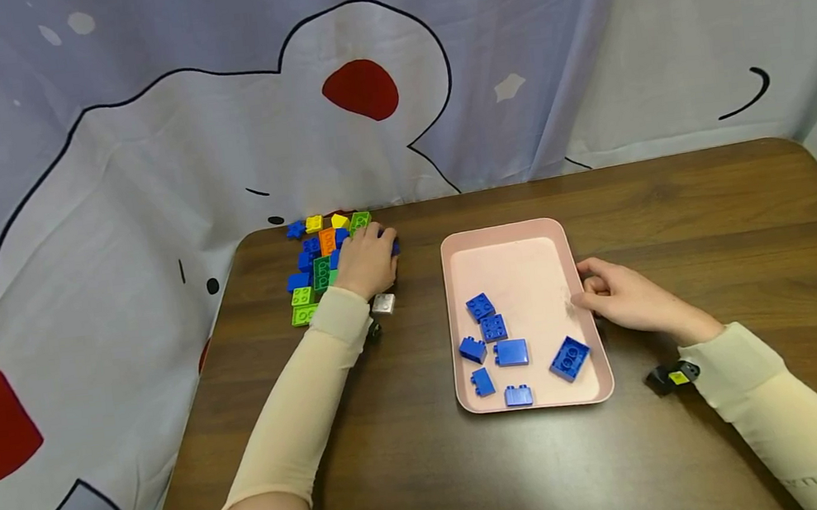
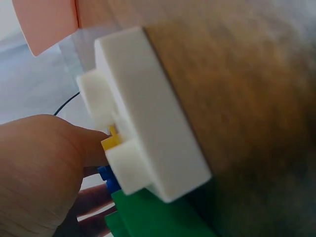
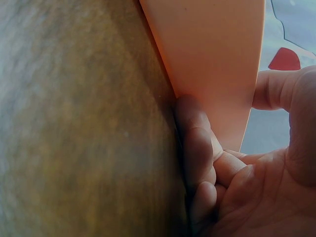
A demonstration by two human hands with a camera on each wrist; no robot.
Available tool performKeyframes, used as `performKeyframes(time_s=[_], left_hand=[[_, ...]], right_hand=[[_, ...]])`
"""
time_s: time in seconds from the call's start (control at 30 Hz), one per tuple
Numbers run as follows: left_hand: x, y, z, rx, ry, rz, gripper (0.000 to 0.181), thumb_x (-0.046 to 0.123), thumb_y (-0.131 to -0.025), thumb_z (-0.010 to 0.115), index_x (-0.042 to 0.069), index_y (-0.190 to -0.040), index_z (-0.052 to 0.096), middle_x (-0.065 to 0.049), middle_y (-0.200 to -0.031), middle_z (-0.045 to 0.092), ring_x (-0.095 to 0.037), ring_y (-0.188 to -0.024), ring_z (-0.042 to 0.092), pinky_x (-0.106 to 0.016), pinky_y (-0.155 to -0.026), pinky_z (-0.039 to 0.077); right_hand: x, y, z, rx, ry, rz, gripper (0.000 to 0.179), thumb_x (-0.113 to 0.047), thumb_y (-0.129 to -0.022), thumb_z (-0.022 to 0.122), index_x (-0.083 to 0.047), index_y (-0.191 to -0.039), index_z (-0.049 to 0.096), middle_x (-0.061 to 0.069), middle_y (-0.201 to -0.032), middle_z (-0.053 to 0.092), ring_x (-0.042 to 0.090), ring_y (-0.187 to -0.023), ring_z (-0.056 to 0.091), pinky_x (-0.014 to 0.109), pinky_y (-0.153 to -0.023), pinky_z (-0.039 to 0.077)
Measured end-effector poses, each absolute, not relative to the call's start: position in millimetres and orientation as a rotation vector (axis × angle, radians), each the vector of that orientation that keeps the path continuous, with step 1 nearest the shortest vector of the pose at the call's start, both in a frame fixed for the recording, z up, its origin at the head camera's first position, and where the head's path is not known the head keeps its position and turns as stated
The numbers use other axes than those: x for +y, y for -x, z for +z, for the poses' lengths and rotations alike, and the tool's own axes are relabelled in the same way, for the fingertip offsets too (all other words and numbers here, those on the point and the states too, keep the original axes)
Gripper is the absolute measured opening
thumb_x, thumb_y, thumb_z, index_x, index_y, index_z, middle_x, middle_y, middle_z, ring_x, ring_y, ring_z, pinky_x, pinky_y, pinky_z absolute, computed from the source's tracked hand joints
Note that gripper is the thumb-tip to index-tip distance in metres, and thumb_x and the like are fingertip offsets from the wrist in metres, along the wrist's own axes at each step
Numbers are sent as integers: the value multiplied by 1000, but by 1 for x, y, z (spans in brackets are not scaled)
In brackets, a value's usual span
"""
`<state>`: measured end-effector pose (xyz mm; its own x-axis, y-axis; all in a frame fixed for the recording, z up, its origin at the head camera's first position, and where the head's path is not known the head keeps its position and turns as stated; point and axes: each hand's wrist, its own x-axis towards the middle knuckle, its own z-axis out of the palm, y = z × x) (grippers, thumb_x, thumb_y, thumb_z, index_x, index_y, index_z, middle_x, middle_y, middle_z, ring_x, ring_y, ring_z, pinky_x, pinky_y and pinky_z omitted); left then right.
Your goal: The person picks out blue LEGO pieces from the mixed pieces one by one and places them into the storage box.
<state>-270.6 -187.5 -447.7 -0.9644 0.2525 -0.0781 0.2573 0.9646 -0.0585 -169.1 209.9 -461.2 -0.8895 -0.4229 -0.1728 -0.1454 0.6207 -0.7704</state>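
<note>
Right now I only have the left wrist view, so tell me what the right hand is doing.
Observer: The right hand grips the tray by its right edge.
Operator: Count what lies inside it.
Observer: Seven blue bricks, all in the half nearer the person or close to it.
Operator: Give me a brick colour that my picture lacks.
Observer: Light green bricks: two lie at the near end of the pile.
</note>
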Motion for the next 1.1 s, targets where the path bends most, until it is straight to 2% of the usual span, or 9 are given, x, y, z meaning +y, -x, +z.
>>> performKeyframes(time_s=[0.5, 0.8, 1.1], left_hand=[[-182, 250, -445, 3139, -560, -110, 44, 31, -101, 66, 14, -141, 61, -13, -140, 60, -35, -121, 63, -54, -102, 53], [-160, 224, -427, 3199, -686, -44, 45, 31, -98, 71, 15, -139, 62, -12, -139, 61, -32, -122, 61, -51, -105, 53], [-132, 196, -410, 3234, -895, 44, 48, 32, -97, 73, 13, -139, 63, -12, -129, 66, -29, -112, 66, -44, -97, 58]], right_hand=[[210, 170, -462, 2511, 467, -1155, 50, -22, -103, 61, 8, -140, 46, 2, -79, 59, 7, -62, 49, 25, -59, 39], [211, 170, -463, 2516, 464, -1148, 51, -23, -102, 62, 7, -140, 47, 1, -79, 58, 7, -62, 49, 25, -59, 39], [211, 170, -463, 2497, 465, -1161, 50, -22, -103, 62, 7, -140, 46, 1, -78, 56, 8, -62, 49, 25, -58, 39]])
